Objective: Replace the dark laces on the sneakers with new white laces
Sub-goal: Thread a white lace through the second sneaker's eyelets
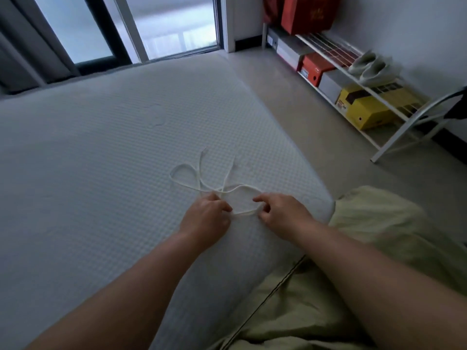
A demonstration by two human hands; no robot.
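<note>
On the bed (101, 147), both hands, left hand (206, 213) and right hand (280, 210), seem to pinch the white laces (199, 178), whose loose loops could knot if pulled hard.

Bed (101, 147) surface: broad bare stretch seen across left and centre of frame, up to the window (171, 26) at top. Only obstruction there: white laces (199, 178) looped at centre, with both hands, left (206, 213) and right (280, 210), set on the near loop. Lower right is taken up by a pale green quilt (379, 223). A floor strip (303, 122) runs open between bed edge and shoe rack (353, 89) at upper right; boxes fill the rack's lower shelf.
</note>
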